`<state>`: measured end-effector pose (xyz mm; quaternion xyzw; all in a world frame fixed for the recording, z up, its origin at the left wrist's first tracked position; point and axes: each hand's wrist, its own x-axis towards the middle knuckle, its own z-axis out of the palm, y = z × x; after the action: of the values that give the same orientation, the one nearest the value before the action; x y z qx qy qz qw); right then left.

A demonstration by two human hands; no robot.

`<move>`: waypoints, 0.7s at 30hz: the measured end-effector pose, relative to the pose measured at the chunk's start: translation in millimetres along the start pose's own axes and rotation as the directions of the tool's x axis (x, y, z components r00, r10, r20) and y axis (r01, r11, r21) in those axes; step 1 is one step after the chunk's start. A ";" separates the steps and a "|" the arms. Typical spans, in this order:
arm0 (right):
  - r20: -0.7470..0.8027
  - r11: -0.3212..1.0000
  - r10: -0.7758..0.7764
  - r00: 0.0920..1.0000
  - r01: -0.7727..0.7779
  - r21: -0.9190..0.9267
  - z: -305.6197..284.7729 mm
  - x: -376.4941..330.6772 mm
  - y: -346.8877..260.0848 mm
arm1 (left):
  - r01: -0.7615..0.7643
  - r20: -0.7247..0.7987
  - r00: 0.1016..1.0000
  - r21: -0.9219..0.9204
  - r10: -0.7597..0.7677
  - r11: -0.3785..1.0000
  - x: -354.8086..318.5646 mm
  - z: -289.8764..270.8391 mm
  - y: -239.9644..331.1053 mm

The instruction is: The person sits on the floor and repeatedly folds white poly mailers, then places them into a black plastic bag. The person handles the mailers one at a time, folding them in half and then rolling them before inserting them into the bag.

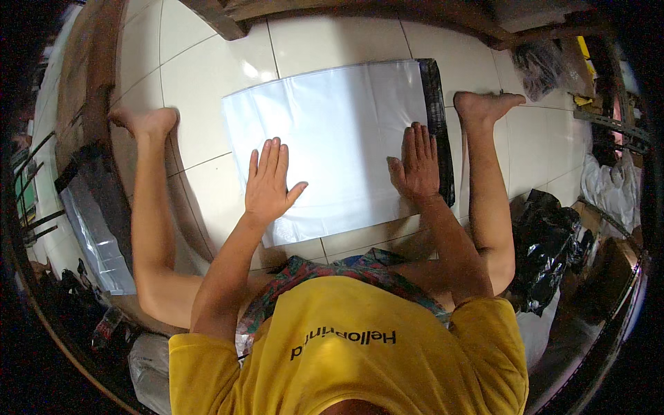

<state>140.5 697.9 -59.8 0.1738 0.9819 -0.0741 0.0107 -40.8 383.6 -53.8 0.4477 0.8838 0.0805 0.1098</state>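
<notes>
A large white plastic mailing bag [332, 138] lies flat on the tiled floor between my legs, with a black strip [437, 124] along its right edge. My left hand [268, 181] rests palm down on its left part, fingers stretched forward and thumb out to the side. Near the right edge, beside the black strip, my right hand [417, 164] lies palm down too, its fingers straight and thumb apart. Neither hand grips anything. Slight creases run across the bag's surface.
Pale floor tiles [197, 131] surround the bag. Another grey-white plastic bag [100, 235] lies beyond my left leg. Crumpled black plastic [546, 242] sits by my right knee, with clear plastic [539, 69] farther off. Wooden furniture [373, 15] borders the far side.
</notes>
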 end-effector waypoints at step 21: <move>0.095 0.992 -0.129 0.987 0.129 0.010 3.1 -53.1 -27.5 | -0.041 -0.027 0.999 0.000 0.041 0.999 -16.6 2.1 -33.2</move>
<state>181.0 653.9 -56.5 0.1061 0.9893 -0.0849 0.0526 -56.4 350.8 -61.8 0.4645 0.8758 0.0888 0.0963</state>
